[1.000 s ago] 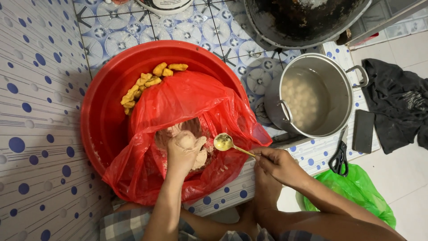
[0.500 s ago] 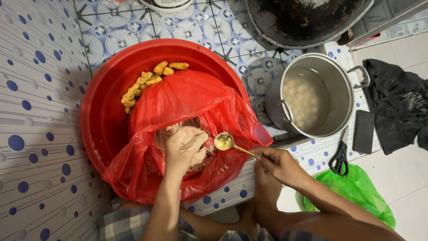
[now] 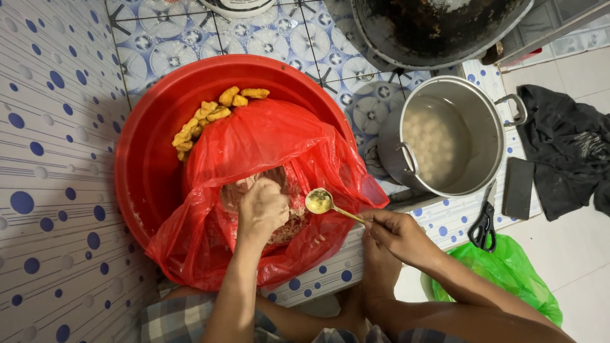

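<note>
My left hand (image 3: 262, 209) is closed in a fist, pressed into a pale pink paste (image 3: 289, 190) inside a red plastic bag (image 3: 254, 146). The bag lies in a big red basin (image 3: 149, 146). My right hand (image 3: 397, 235) holds a golden spoon (image 3: 319, 201) by its handle; the spoon's bowl hovers just right of my left hand, over the bag's opening. Several yellow fried pieces (image 3: 210, 114) lie in the basin behind the bag.
A steel pot (image 3: 502, 152) with pale round balls in water stands to the right. A black wok (image 3: 438, 25) sits behind it. Scissors (image 3: 484, 222), a dark phone (image 3: 518, 187), black cloth (image 3: 565, 152) and a green bag (image 3: 502, 273) lie at the right.
My left hand has shifted slightly within the paste, its fingers curling tighter. The spoon and right hand have barely moved.
</note>
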